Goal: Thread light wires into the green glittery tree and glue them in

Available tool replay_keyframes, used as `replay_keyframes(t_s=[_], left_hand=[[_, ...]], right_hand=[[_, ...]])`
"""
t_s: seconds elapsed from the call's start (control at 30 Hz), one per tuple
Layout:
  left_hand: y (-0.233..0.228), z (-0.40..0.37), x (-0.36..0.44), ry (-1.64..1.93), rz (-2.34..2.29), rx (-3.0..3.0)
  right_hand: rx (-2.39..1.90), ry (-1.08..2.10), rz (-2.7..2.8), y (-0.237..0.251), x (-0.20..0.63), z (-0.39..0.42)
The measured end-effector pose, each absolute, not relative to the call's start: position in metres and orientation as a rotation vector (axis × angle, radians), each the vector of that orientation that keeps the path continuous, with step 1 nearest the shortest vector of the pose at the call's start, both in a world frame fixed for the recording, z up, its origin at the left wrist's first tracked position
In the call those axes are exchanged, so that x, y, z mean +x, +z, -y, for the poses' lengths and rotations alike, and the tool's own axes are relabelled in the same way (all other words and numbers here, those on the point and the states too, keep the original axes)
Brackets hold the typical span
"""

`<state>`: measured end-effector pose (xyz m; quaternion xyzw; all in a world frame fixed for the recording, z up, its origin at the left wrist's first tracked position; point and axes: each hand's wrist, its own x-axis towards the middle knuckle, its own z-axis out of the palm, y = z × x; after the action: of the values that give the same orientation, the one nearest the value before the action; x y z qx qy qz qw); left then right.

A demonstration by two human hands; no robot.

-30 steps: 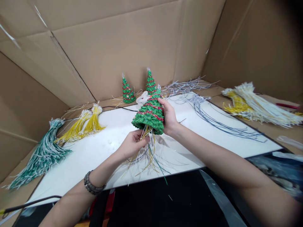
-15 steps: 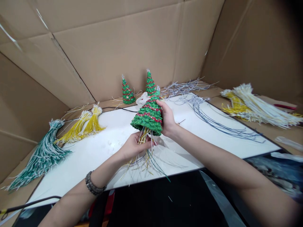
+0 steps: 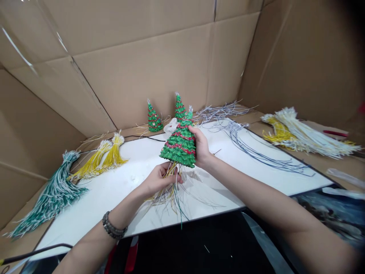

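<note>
A small green Christmas tree ornament (image 3: 179,146) with red garlands is held up over the white board (image 3: 114,198), tilted slightly. My right hand (image 3: 201,146) is closed around its right side. From its base hang several thin wires (image 3: 172,190), yellow, white and green. My left hand (image 3: 161,178) is closed on these wires just below the base, thumb and fingers pinching them. The tree hides part of a white object (image 3: 170,125) behind it. Two similar trees stand at the back, a left one (image 3: 154,118) and a middle one (image 3: 179,106).
Bundles of green wires (image 3: 57,192) and yellow wires (image 3: 111,154) lie at the left. Loose clear-ended wires (image 3: 251,148) lie on the board's right, beyond which are white wires (image 3: 305,131) and a red tool (image 3: 335,133). Cardboard walls (image 3: 159,57) enclose the back and sides.
The held tree has turned a little more upright. My left hand has shifted slightly left on the wires, and the hanging green wire has swung left. The camera view has tilted slightly.
</note>
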<state>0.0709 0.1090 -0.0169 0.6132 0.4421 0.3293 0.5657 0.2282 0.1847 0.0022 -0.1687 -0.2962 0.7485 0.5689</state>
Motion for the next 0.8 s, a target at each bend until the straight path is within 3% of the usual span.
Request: replay_keyframes(t_s=[0.23,0.4,0.57,0.8], left_hand=[[0.009,-0.138,0.033,0.975,-1.100,1.505],[0.073,-0.159,0.017,1.520,-0.983,1.467],[0.128,-0.152,0.033,1.765,-0.707,1.623],[0.130,-0.144,0.051,1.854,-0.628,1.727]], right_hand=[[-0.355,1.740,0.702,0.009,0.239,-0.191],[-0.328,1.774,0.736,0.012,0.246,-0.196],[-0.256,1.786,0.682,0.009,0.244,-0.199],[-0.294,1.838,0.590,-0.001,0.239,-0.205]])
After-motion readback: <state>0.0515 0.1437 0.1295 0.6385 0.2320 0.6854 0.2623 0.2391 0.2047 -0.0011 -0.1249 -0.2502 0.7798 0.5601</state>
